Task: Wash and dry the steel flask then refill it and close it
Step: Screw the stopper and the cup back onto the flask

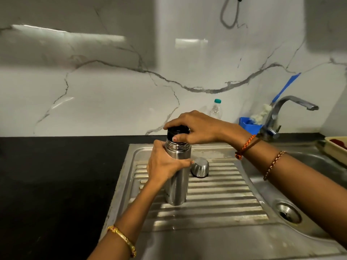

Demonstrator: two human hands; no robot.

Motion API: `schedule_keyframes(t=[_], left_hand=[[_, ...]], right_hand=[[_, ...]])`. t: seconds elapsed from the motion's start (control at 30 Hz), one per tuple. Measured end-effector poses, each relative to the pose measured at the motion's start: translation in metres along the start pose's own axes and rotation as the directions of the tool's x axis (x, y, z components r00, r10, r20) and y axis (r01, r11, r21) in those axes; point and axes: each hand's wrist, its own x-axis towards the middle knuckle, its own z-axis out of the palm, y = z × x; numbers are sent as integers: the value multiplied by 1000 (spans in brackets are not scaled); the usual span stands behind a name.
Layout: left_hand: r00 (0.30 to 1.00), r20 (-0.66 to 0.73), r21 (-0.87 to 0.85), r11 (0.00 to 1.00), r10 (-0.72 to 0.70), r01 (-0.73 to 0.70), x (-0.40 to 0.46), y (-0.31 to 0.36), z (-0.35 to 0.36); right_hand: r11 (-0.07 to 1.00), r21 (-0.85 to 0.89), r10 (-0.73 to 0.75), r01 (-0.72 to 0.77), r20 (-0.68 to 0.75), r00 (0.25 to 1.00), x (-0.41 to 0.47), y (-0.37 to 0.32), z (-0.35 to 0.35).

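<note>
The steel flask point(177, 186) stands upright on the ribbed steel drainboard point(225, 201). My left hand point(163, 164) grips its upper body from the left. My right hand point(197, 128) is curled over the black stopper point(175, 133) at the flask's mouth, fingers on top and thumb against its side. The flask's threaded steel neck shows just below the stopper. A steel cup lid point(200, 167) lies upside down on the drainboard, just right of the flask.
The sink basin point(304, 162) with its drain point(288, 211) lies to the right, under a steel tap point(285, 113). A blue tub point(249, 125) and a clear plastic bottle point(216, 109) stand by the marble wall. Black countertop point(56, 184) extends left. A tray point(336, 147) sits at the far right.
</note>
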Motion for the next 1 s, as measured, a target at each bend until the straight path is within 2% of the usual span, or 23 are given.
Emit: schedule_keyframes(t=[0.13,0.2,0.27,0.3,0.4,0.47,0.57,0.63,0.7,0.77,0.83,0.93,1.0], left_hand=[[999,-15,-2,999,44,-44,0,-1,0],[998,-20,-6,998,61,-61,1,-1,1],[998,-16,-13,998,62,-62,2,-1,1],[998,-12,-17,998,56,-57,2,-1,1],[999,7,-9,999,47,-47,1,0,-1],[999,17,4,1000,29,-30,0,1,-2],[1000,21,16,1000,12,-13,0,1,-2],[1000,12,20,1000,12,-13,0,2,-2],[1000,9,20,1000,22,-22,-1,2,-2],[1000,-2,20,999,26,-26,-2,3,-2],[1000,-13,16,1000,27,-26,-3,4,-2],[1000,0,6,1000,27,-27,-3,4,-3],[999,15,17,999,28,-28,-3,3,-4]], right_hand=[[941,-315,90,-120,-110,990,6,-12,8],[890,-406,149,-208,-173,974,10,-18,13],[863,-456,160,-216,-159,974,13,-21,8],[868,-454,163,-202,-123,979,13,-21,2],[930,-305,214,-206,-5,977,10,-20,-21],[926,-306,239,-220,26,971,8,-17,-27],[951,-278,165,-139,73,984,12,-12,-15],[969,-216,124,-115,24,992,13,-9,-2],[959,-206,177,-196,-105,978,11,-10,6],[916,-271,244,-297,-214,946,11,-18,11],[864,-364,261,-347,-264,928,16,-25,13],[829,-457,261,-323,-194,945,19,-28,-1],[871,-408,263,-274,-85,961,15,-24,-17]])
